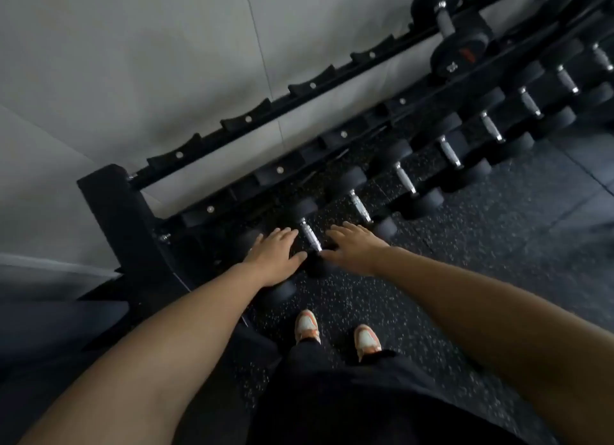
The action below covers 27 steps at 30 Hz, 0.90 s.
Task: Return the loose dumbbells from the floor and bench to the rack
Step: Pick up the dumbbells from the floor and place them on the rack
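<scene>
A person seen from above, arms bare from the upper edge of the view down to the left hand (274,253) and the right hand (354,248), with no sleeves, watch or rings showing. Loose black trousers (332,394) cover the legs. On the feet are white trainers with orange trim, the left shoe (307,326) and the right shoe (367,341), both slightly blurred.

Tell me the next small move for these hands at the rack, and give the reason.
Probably draw both hands back. The left hand and right hand lie open, flanking the chrome handle of the black rubber-headed dumbbell, which seems already seated on the black steel rack's lower tier.
</scene>
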{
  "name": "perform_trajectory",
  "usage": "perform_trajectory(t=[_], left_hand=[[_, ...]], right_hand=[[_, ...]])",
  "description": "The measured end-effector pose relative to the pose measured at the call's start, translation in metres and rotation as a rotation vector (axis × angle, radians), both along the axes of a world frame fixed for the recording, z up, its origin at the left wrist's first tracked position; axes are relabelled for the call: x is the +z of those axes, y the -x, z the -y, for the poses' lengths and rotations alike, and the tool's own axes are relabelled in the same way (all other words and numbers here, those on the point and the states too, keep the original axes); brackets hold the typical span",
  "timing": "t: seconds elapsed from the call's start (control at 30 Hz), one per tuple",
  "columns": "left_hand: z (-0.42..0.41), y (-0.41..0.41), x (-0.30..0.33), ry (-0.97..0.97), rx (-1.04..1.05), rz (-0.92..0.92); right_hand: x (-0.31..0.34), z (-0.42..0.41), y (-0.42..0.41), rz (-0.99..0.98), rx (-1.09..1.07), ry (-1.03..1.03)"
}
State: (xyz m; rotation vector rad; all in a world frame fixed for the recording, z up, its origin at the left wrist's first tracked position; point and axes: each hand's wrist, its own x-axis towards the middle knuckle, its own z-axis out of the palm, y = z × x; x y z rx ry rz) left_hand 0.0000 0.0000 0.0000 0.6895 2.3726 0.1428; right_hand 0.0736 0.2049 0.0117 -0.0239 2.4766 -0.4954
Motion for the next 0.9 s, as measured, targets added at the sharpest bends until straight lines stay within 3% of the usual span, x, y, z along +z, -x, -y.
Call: perform_trajectory(t=[0.5,0.9], left_hand=[[-0.027,-0.038,-0.062,0.101,-0.314,0.289],[-0.155,-0.076,-0.07,0.289,-0.546,0.337]], right_hand=[[-0.061,0.019,-0.119,0.264,-0.468,0.06],[-0.071,-0.079,-0.203,0.255,-0.783,0.173]])
